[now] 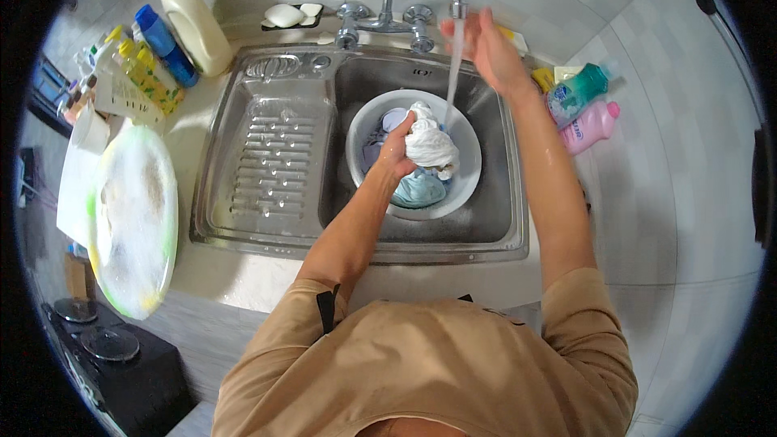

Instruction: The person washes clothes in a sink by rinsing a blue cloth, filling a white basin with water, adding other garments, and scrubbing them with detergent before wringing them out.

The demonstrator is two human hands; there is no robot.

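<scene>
My left hand [397, 149] grips a bunched white cloth [432, 144] above a white plastic basin [470, 179]. The basin stands in the right-hand bowl of a stainless steel sink [270, 240]. Inside it lie a pale blue cloth [420, 189] and some lavender fabric [371, 155], partly covered by the hand and the white cloth. A stream of water [455, 64] runs from the chrome gooseneck faucet [459, 9] down into the basin. Beside that stream, my right hand [495, 51] is raised with its fingers apart, holding nothing.
Left of the sink, a foam-covered oval board [136, 218] overhangs the counter [212, 279]. A cream jug [191, 24], a blue bottle [164, 42] and yellow pump bottles [149, 73] stand behind. Soap bars [284, 15] lie near the faucet. Teal [576, 94] and pink bottles [590, 127] stand at right.
</scene>
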